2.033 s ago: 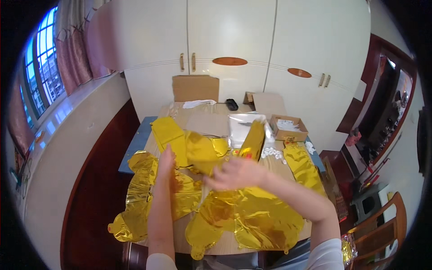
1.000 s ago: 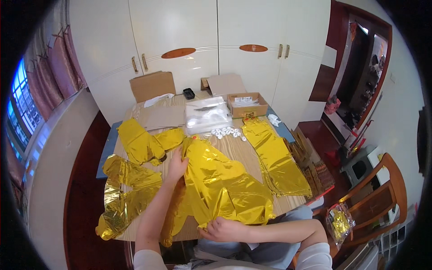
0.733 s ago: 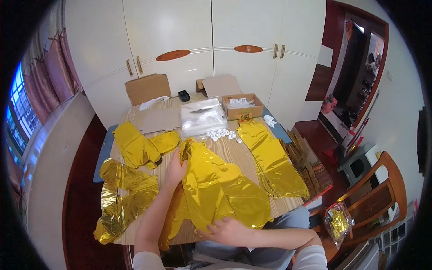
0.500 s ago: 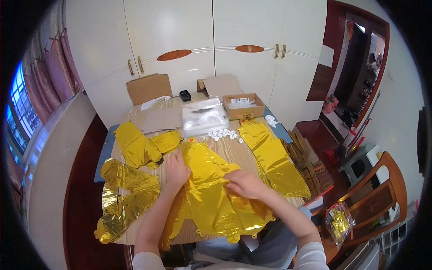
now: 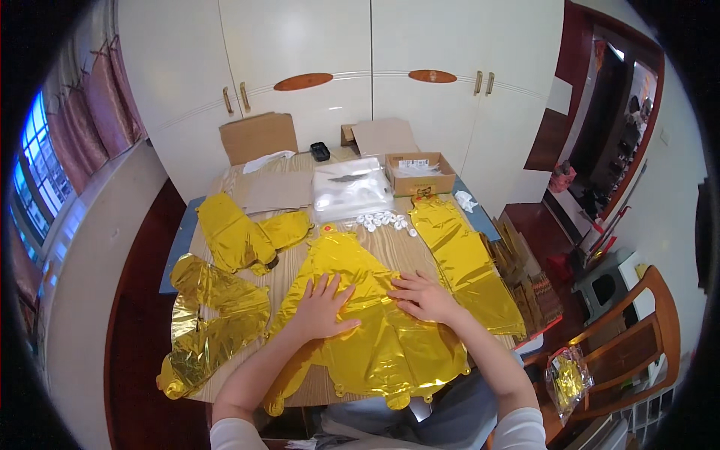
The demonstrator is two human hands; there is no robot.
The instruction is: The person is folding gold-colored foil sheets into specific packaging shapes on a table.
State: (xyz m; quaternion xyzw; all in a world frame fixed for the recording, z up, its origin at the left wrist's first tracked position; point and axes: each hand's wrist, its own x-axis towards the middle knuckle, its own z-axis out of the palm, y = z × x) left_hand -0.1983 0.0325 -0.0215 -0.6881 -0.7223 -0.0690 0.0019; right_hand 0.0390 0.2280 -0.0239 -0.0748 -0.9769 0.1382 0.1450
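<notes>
A large flat gold foil balloon (image 5: 390, 349), uninflated, lies in the middle of the table with a small red spot at its far tip. My left hand (image 5: 324, 309) rests on its left part, fingers spread. On the right part of the same foil lies my right hand (image 5: 424, 298), palm down with fingers stretched out. Neither hand grips anything. More flat gold foil pieces surround it: a folded one (image 5: 236, 234) at the far left, a crinkled one (image 5: 214, 330) at the near left, and a long one (image 5: 472, 270) on the right.
Beyond the foil are a stack of clear plastic bags (image 5: 352, 187), several small white rolls (image 5: 382, 220) and an open cardboard box (image 5: 420, 174). A black tray (image 5: 320, 151) stands near the white cabinets (image 5: 420, 45). A wooden chair (image 5: 652, 322) holds a bag of gold foil (image 5: 568, 381).
My left hand has moved right and nearer, onto the foil, with its fingers spread. My right hand has gone from bent fingers at the foil to lying flat. The view has shifted slightly.
</notes>
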